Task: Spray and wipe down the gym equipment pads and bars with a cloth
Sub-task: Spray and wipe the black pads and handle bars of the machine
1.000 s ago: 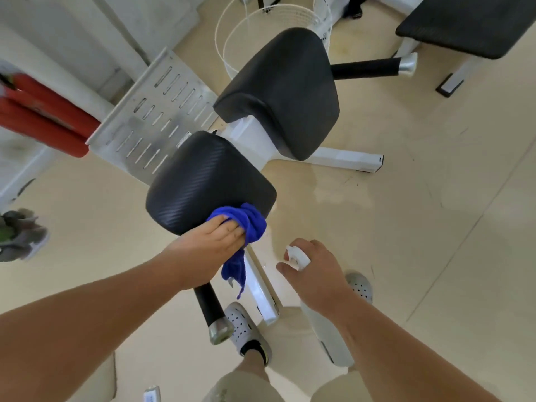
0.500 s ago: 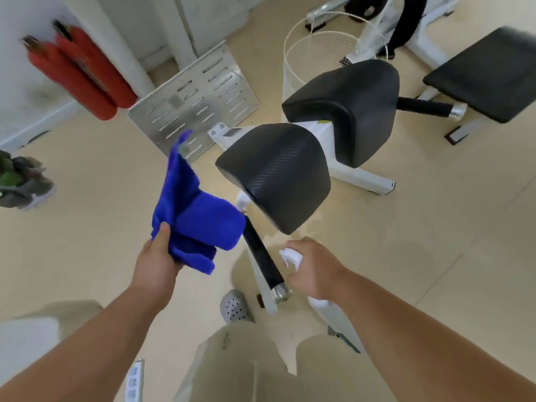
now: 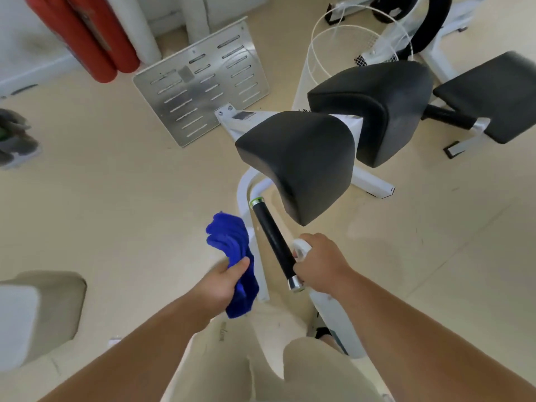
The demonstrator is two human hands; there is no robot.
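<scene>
**Wiping the handle bar: risks at this stage**

Holding positions: the left hand (image 3: 222, 281) is clamped on a bunched blue cloth (image 3: 232, 250), which stands up and away from the hand toward 12 o'clock and hangs free of every surface. The right hand (image 3: 320, 264) is closed around the head of a white spray bottle (image 3: 333, 317); the bottle body trails back toward 6 o'clock along the forearm. The two hands are apart, with the black handle bar (image 3: 274, 242) running between them from 11 o'clock to 5 o'clock.

Contact: the right-hand fingers lie against or just beside the lower end of the bar. Which one cannot be determined. The nozzle direction is not visible.

Surroundings: the near black pad (image 3: 298, 161) sits at 12 o'clock from the hands, above the bar's green-ringed end. A second pad (image 3: 374, 105) lies beyond it at 1 o'clock, and a flat bench pad (image 3: 493, 97) is at 2 o'clock. The white frame tube (image 3: 256, 250) runs just beside the cloth.

Probable faults:

1. Overspray. A nozzle aimed past the narrow bar puts liquid on the floor (image 3: 130, 198), creating a slip hazard near the feet.
2. Incomplete wipe. The cloth is bunched, so a single pass is likely to cover only the bar's upper face.
3. Snagging. Loose cloth folds may catch on the frame tube or the bar's metal end cap (image 3: 294, 285).
4. Impact. The bottle body may strike the bar if the right hand turns sharply.
</scene>
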